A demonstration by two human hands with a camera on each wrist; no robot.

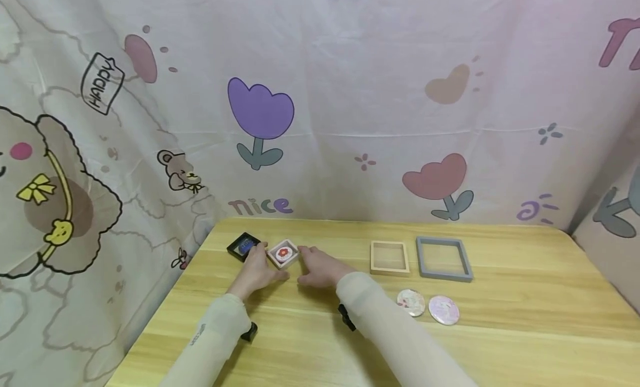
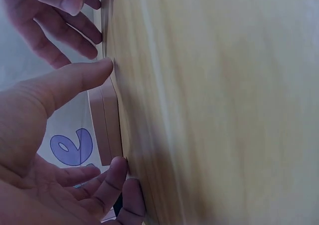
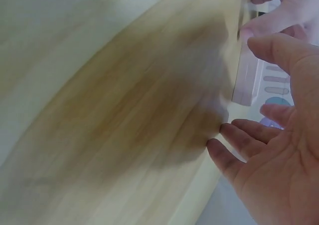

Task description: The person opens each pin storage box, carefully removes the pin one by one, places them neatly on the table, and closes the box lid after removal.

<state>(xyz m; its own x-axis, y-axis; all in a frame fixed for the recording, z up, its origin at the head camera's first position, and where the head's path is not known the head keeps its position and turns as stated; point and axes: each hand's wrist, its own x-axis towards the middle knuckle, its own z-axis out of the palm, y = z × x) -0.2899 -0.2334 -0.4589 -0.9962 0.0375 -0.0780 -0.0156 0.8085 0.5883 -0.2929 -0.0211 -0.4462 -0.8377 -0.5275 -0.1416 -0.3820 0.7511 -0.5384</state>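
A small light frame [image 1: 276,260] lies cornerwise on the table, holding a round white badge [image 1: 284,254] with a red flower. My left hand [image 1: 256,274] is at its left, thumb and fingers spread; in the left wrist view the frame's side [image 2: 104,125] shows between thumb and fingertips. Whether those fingertips touch it I cannot tell. At the right corner is my right hand [image 1: 321,267], fingers extended and nothing in its grasp. Just beyond the left fingers lies a black frame [image 1: 242,255] with a blue item inside, partly covered by the hand.
Farther right lie a beige square frame [image 1: 390,272] and a larger grey-blue frame [image 1: 446,276]. Two round badges, one whitish with red marks [image 1: 411,302] and one pinkish [image 1: 444,310], are in front of them. A printed cloth [image 1: 340,176] hangs behind the wooden table [image 1: 525,309].
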